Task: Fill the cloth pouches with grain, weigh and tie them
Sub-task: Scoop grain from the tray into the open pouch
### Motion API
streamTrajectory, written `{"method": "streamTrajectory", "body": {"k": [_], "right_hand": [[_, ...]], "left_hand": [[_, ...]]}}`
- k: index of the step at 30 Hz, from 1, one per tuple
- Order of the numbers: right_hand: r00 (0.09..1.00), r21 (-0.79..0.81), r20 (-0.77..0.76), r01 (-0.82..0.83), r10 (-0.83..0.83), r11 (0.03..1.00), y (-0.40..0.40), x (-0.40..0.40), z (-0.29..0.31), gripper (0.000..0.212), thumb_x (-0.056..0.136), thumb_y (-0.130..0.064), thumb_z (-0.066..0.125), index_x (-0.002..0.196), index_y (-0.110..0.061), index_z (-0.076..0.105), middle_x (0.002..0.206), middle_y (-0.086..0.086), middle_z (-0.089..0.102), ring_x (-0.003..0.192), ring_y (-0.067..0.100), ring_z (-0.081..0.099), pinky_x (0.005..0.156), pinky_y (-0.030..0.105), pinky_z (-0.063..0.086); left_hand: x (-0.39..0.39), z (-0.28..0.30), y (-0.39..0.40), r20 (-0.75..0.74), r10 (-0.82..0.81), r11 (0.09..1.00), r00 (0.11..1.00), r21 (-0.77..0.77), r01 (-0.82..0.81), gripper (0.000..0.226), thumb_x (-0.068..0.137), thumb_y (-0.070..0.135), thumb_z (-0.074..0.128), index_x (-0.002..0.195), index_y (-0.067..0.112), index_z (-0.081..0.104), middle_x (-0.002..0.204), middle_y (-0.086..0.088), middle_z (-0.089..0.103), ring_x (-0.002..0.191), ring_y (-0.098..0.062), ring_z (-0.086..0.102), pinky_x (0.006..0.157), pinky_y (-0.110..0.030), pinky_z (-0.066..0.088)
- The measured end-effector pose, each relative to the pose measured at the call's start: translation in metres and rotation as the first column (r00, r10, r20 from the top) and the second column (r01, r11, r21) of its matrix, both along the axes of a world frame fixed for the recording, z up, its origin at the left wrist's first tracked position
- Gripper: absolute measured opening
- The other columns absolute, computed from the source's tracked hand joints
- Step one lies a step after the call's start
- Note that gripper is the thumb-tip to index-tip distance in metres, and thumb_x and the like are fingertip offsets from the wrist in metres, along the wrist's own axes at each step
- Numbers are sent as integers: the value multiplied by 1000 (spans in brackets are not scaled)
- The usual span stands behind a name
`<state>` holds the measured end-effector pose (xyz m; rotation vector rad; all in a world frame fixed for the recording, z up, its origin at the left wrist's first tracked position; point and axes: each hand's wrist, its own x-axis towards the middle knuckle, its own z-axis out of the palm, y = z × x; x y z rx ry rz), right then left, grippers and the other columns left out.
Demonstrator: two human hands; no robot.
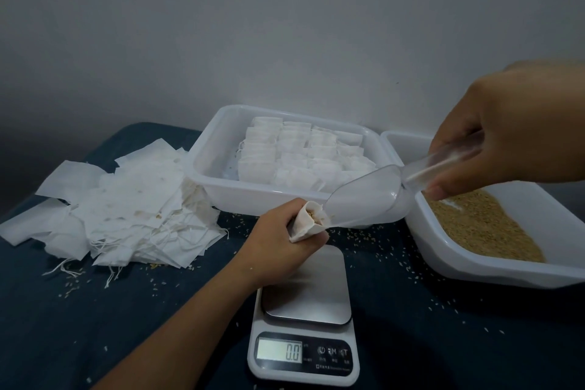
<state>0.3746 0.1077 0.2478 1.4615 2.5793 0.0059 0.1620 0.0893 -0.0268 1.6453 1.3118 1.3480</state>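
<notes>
From the head camera, the left hand (278, 239) grips a small white cloth pouch (305, 222), fingers curled round its body so that the mouth stands open and turned to the right, above the far end of the scale's steel platform (311, 291). A little grain shows just inside the mouth. The right hand (503, 136) holds a clear plastic scoop (367, 199) by its handle, thumb and fingers closed round it, with the scoop sloping down to the left so that its lip touches the pouch's opening. The scoop looks nearly empty.

The digital scale (305, 355) sits at the near middle of the dark blue table (126, 310), and its display reads 0.0, with nothing resting on the platform. At the far middle stands a white plastic tub (205, 174) packed with rows of filled pouches (297, 155). Just beside it, toward the right edge, a second white tray (474, 266) holds a bed of brown grain (481, 225); the right hand hangs over its far corner. On the left side lies a loose heap of flat empty pouches (126, 203), their drawstrings trailing toward the near edge. Stray grains (380, 241) are scattered over the table around the scale and under the trays.
</notes>
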Motion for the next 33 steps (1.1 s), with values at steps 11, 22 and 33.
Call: {"method": "streamTrajectory", "body": {"k": [11, 22, 33], "right_hand": [[923, 29, -189, 347, -336, 937, 69, 128, -12, 75, 37, -108, 53, 68, -45, 79, 60, -8, 71, 64, 14, 71, 76, 41, 58], [744, -24, 84, 666, -662, 746, 122, 183, -131, 30, 77, -51, 88, 78, -22, 82, 90, 0, 74, 85, 18, 68, 85, 37, 57], [718, -134, -169, 661, -675, 738, 108, 165, -154, 67, 81, -69, 76, 123, -17, 78, 132, 9, 70, 118, 29, 64, 96, 40, 50]], "left_hand": [[2, 0, -1, 67, -12, 1000, 998, -17, 13, 15, 88, 24, 77, 84, 27, 63, 74, 12, 59, 67, -3, 49, 63, -16, 41], [8, -3, 0, 53, -16, 1000, 998, -18, 17, 15, 84, 32, 75, 91, 22, 66, 81, -1, 65, 69, -3, 53, 65, -16, 42], [5, -4, 1, 28, 24, 1000, 999, 5, -24, 24, 81, 45, 73, 92, 25, 68, 83, 1, 68, 71, -6, 58, 65, -16, 44]]}}
